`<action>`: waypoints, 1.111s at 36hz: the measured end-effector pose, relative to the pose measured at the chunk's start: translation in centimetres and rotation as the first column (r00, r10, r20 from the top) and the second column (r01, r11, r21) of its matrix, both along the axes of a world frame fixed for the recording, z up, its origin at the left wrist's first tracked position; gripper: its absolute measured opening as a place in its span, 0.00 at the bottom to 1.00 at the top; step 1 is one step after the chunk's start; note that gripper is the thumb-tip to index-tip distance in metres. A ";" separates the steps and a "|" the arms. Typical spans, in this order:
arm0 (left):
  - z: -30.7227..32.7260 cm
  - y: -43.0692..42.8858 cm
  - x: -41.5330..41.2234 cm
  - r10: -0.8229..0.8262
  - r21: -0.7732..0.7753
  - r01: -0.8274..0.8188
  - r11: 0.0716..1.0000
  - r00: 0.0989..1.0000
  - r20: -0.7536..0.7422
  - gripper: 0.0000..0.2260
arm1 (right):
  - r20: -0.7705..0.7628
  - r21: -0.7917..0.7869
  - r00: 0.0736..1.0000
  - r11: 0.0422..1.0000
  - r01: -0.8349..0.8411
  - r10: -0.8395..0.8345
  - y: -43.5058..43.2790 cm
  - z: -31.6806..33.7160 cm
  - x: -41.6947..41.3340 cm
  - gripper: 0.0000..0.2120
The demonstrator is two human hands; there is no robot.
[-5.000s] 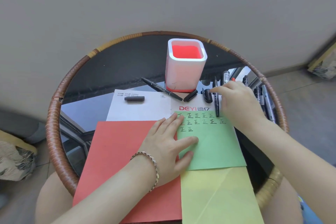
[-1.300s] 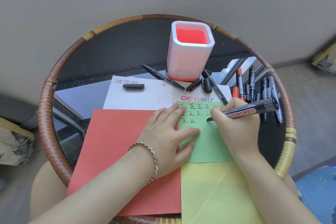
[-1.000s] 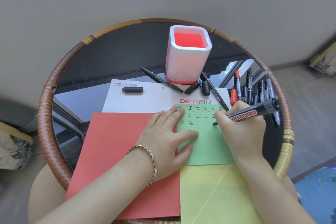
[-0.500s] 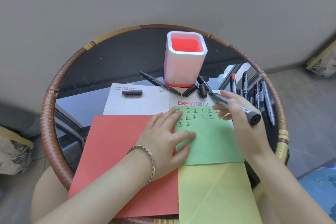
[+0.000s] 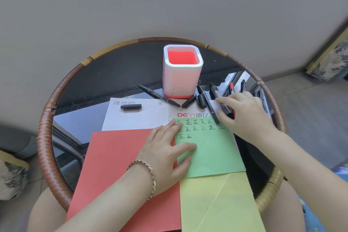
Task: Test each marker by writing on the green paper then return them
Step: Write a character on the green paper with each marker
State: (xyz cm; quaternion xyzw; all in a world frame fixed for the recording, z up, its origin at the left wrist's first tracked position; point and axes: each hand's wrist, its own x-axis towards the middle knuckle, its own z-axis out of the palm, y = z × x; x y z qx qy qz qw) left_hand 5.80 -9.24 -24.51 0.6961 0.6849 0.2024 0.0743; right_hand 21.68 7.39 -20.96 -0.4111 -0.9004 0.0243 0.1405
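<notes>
Marker (image 5: 215,91), thick and black, lying on the table (image 5: 131,69) just right of the white-and-red pen cup (image 5: 182,73). Its long axis runs from far-left to near-right: the far end points toward the cup and the near end is hidden beneath my right hand (image 5: 244,113). The index finger (image 5: 223,100) lies straight across the barrel, with the thumb at the near side. I cannot tell whether they pinch the barrel or merely rest on it. My left hand (image 5: 167,149) is spread flat, fingers straight, pressing the left part of the green paper (image 5: 212,152), which bears rows of written marks. Judgement: the right hand is far the nearer to this marker and to the other markers (image 5: 243,85) beyond its knuckles. A return to the cup would run up and leftward, roughly along the barrel's own axis.
</notes>
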 end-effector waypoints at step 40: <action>0.1 0.0 0.0 -0.007 0.005 0.007 1.000 1.000 0.003 0.13 | -0.796 -0.529 0.460 0.822 -0.212 -0.394 -5.4 2.0 -0.5 0.17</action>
